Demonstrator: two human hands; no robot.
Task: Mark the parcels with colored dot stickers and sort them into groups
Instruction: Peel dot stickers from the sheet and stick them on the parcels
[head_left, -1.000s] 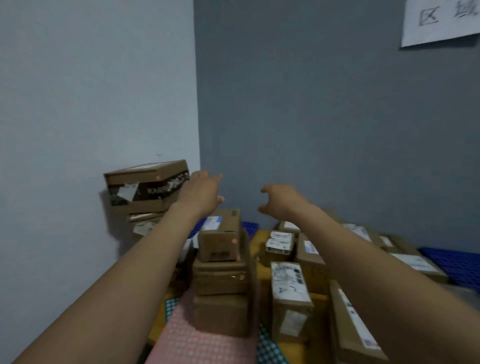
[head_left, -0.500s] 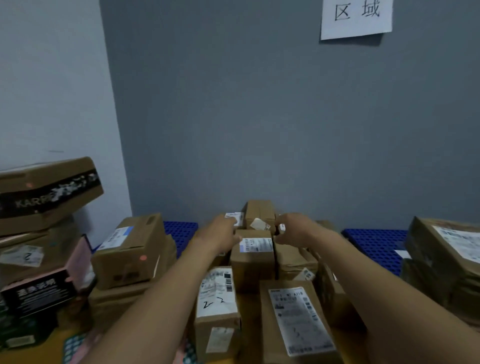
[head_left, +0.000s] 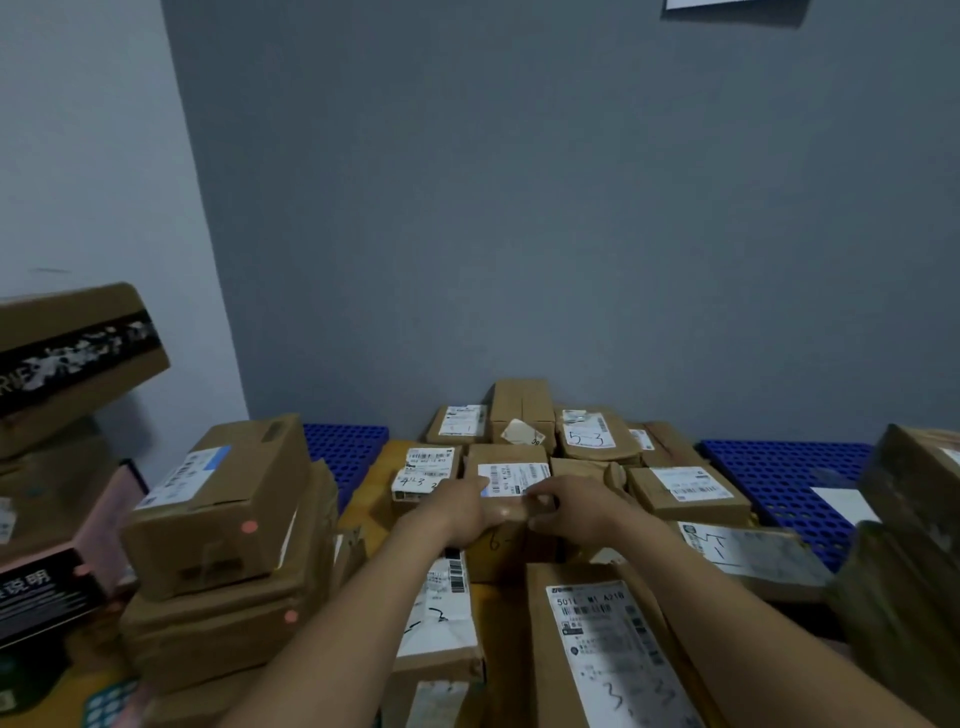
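A small brown parcel with a white shipping label stands in the middle of a cluster of cardboard parcels. My left hand grips its left front edge, thumb on the label. My right hand grips its right front edge, fingers curled over the top. Left of my arms a stack of parcels carries pink dot stickers on the front faces. More labelled parcels lie behind, such as one marked "5-3", and in front, one long parcel.
A tilted large box tops a pile at the far left against the white wall. Blue perforated pallets show at the back left and right. Another pile of boxes rises at the right edge. A grey wall stands behind.
The view swung right from the left stack to the middle cluster. Both hands came down from mid-air and closed on the small labelled parcel.
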